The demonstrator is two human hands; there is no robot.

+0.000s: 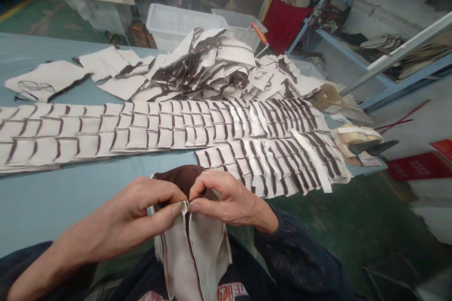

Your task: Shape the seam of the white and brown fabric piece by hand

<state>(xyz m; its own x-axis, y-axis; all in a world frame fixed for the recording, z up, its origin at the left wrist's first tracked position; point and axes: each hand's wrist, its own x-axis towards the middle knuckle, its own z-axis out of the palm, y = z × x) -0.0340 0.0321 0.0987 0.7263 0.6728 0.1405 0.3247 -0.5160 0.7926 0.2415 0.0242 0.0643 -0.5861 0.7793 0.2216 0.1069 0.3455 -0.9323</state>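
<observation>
Head view: left grip (141, 209) and right grip (226, 199) both pinch the cloth piece (208, 247) at its seam (188, 235), most of it hanging below them. Uneven tugging could easily skew it, imo.

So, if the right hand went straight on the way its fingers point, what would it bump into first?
Beyond the fabric piece it pinches, the right hand would probably meet the left hand first; they look very close, though depth is hard to judge.
</observation>
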